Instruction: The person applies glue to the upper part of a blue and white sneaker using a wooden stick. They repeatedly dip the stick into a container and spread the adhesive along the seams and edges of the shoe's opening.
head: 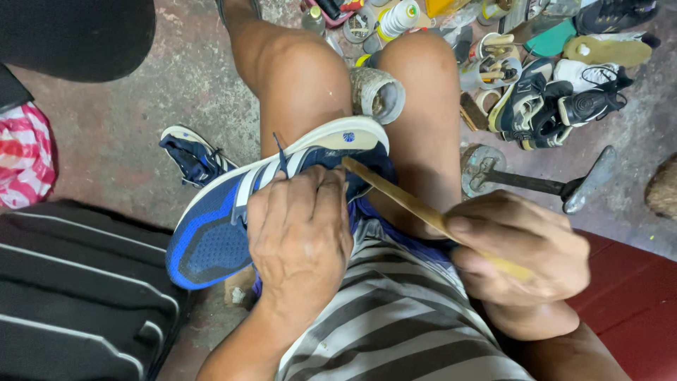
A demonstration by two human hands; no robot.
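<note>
Concrete floor; 2 hands: 1 blue shoe (233, 212), 1 stick (409, 201), maybe wood.

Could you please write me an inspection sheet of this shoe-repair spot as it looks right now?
Surface: stained concrete floor; work is done on the lap.
Job's things: blue sneaker lying across the thighs; flat wooden stick, its tip at the shoe's heel.
Clutter: second blue sneaker, open can, pile of shoes, metal shoe last.
Grips: left hand presses on the sneaker; right hand holds the stick.
Cables: nothing seen.
Surroundings: black case, red-and-white bag.
</note>
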